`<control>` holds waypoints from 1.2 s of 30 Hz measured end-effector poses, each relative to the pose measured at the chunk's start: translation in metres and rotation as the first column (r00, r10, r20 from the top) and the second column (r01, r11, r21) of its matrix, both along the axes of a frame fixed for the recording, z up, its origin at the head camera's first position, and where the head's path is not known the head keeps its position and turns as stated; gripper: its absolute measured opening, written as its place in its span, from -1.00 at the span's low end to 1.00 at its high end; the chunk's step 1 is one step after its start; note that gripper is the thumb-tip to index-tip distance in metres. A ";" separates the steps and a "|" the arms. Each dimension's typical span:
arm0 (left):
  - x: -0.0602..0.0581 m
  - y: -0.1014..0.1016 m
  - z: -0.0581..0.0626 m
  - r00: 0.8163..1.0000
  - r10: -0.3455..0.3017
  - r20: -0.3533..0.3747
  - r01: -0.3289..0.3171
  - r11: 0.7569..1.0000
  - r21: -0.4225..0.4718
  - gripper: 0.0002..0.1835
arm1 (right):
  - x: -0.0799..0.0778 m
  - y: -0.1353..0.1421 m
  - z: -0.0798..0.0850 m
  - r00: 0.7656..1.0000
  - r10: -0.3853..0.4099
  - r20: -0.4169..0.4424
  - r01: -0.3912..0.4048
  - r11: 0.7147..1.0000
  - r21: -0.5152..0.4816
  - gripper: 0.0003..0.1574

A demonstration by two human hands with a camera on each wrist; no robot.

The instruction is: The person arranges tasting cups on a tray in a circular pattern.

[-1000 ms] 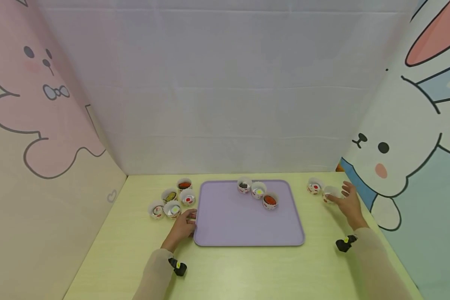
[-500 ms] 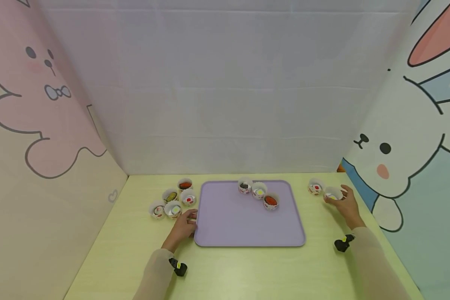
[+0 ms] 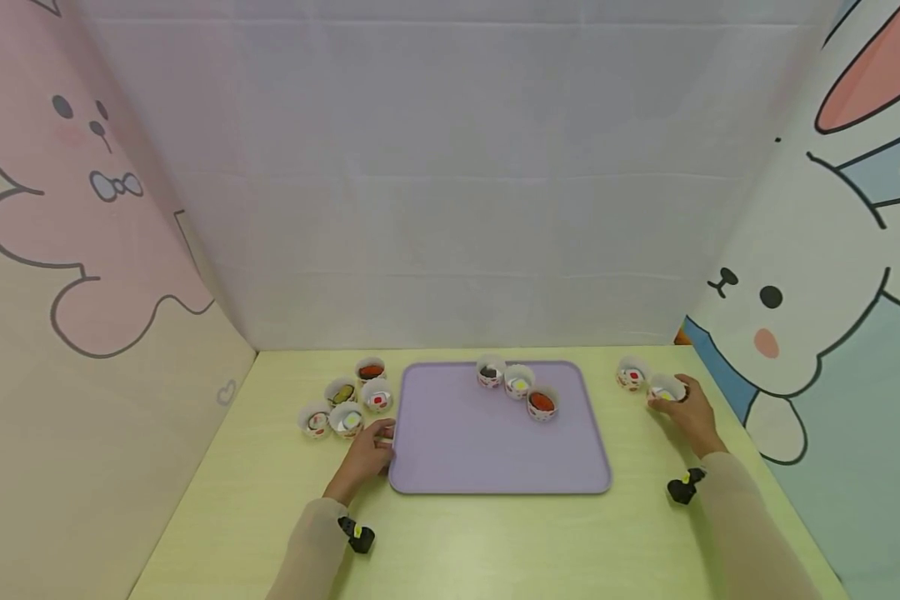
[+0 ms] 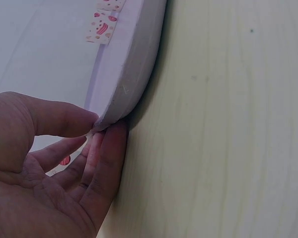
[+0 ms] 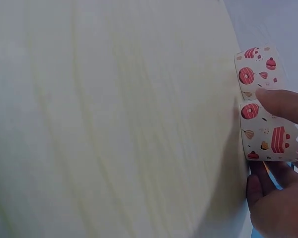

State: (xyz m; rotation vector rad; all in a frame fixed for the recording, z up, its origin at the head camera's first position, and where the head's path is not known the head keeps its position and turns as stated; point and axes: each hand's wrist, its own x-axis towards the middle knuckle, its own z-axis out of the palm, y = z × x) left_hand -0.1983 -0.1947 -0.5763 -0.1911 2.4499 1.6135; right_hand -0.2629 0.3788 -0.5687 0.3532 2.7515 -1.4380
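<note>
My left hand [image 3: 366,456] pinches the left rim of a lilac tray [image 3: 487,467], thumb on top and fingers at its underside, as the left wrist view shows. At the far right, my right hand [image 3: 694,417] grips a white paper baking cup [image 5: 268,134] printed with red cakes and donuts, its thumb on one side and fingers on the other. Inside that cup is something with a yellow spot. A second printed cup [image 5: 260,69] stands right beside it, with a red spot inside. Both cups are upright on the table.
Three more cups, including one with orange-red contents [image 3: 542,403], stand at the back of the tray. Several cups cluster left of the tray, among them one with greenish contents [image 3: 341,392]. A white curtain [image 3: 450,208] hangs behind the pale yellow table [image 3: 495,550].
My right hand's fingers have come down and closed round the right-hand cup, whose yellow spot now shows. My left hand stays on the tray rim.
</note>
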 end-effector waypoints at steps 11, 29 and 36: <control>0.001 0.001 0.000 1.000 -0.001 0.003 0.001 1.000 0.018 -0.37 | 0.002 -0.002 0.000 0.998 -0.054 -0.010 0.054 0.997 0.047 -0.04; -0.002 -0.002 -0.005 0.999 -0.006 -0.031 0.006 1.000 0.002 -0.38 | 0.008 -0.017 0.022 0.990 0.002 -0.142 0.019 0.989 0.147 -0.05; -0.002 -0.002 -0.005 1.000 -0.010 -0.029 0.010 1.000 -0.002 -0.38 | 0.013 -0.027 0.038 0.984 0.021 -0.174 0.008 0.986 0.167 -0.05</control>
